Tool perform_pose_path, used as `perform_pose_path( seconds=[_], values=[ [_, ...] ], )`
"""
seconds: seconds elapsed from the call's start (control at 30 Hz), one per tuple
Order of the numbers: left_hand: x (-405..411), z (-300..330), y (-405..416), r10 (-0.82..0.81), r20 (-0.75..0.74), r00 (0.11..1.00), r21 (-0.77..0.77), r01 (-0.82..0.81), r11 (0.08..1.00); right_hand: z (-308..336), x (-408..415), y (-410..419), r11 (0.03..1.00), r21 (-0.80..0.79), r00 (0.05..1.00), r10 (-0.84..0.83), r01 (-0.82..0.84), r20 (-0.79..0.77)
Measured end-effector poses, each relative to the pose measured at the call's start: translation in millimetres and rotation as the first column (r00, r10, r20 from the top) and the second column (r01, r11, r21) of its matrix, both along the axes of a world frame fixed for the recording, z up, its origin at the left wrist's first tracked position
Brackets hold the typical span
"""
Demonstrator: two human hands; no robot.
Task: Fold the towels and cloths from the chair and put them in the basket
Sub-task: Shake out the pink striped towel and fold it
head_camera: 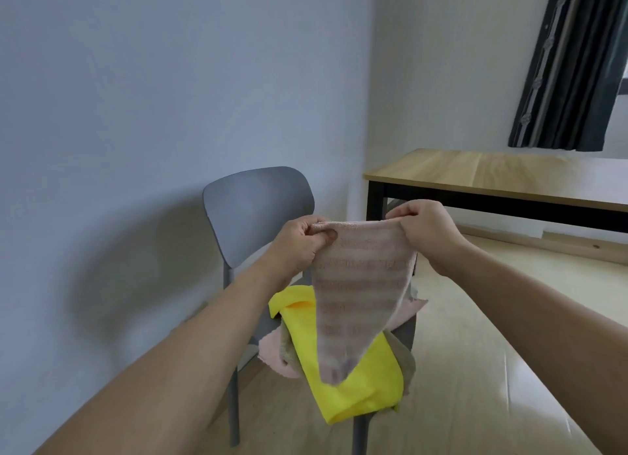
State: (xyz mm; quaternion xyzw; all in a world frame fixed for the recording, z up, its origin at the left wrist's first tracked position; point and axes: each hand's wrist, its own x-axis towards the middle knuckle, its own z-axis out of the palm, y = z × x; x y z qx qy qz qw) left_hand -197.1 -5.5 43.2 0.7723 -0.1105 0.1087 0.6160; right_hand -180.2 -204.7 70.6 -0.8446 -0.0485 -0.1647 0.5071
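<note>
- Left hand (300, 239) and right hand (426, 230) each pinch a top corner of the striped pink towel (356, 295), grip closed on it.
- The towel hangs over the yellow cloth (356, 386) on the grey chair (255, 213).

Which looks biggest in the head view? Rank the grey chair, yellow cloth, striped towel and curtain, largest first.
1. grey chair
2. curtain, though it is cut off and farther away, so unsure against the chair
3. striped towel and yellow cloth: alike; the cloth is partly covered.
</note>
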Motion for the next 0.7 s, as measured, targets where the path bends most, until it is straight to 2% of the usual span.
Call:
perform_pose_path(
  seconds=[0.17, 0.27, 0.3, 0.37, 0.43, 0.5, 0.57, 0.6, 0.7],
  values=[
    [12.9, -5.2, 8.4, 0.1, 0.162, 0.982, 0.037, -0.107, 0.994, -6.7, 8.0, 7.5, 1.0, 0.005, 0.989, 0.003, -0.004, 0.149],
    [5.5, -22.4, 16.4, 0.03, 0.115, 0.993, 0.066, -0.038, 0.997, -29.2, -2.2, 6.9, 0.996, -0.085, 0.979, 0.054, -0.038, 0.198],
    [0.8, -32.7, 19.0, -0.021, 0.058, 0.998, 0.103, 0.015, 0.995, -42.2, -7.3, 4.8, 0.989, -0.132, 0.982, 0.089, -0.067, 0.166],
    [-7.3, -61.0, 26.5, -0.138, -0.135, 0.981, 0.225, 0.166, 0.96, -75.5, -17.7, -1.5, 0.942, -0.277, 0.981, 0.194, -0.189, -0.01],
    [-15.8, -95.4, 31.6, -0.227, -0.364, 0.903, 0.407, 0.373, 0.833, -113.7, -27.5, -9.3, 0.843, -0.407, 0.928, 0.255, -0.352, -0.273],
    [-24.2, -127.1, 30.6, -0.233, -0.494, 0.838, 0.512, 0.497, 0.701, -145.2, -37.0, -16.2, 0.78, -0.404, 0.826, 0.242, -0.478, -0.509],
    [-26.2, -144.8, 25.1, -0.18, -0.493, 0.851, 0.555, 0.468, 0.688, -160.3, -42.0, -18.5, 0.77, -0.345, 0.727, 0.214, -0.536, -0.652],
    [-23.4, -147.8, 22.5, -0.143, -0.47, 0.871, 0.569, 0.424, 0.705, -161.7, -40.4, -18.5, 0.779, -0.334, 0.713, 0.198, -0.531, -0.673],
    [-4.2, -144.5, 15.1, -0.045, -0.376, 0.926, 0.592, 0.277, 0.757, -156.6, -20.5, -19.3, 0.825, -0.358, 0.773, 0.142, -0.438, -0.618]
  ],
)
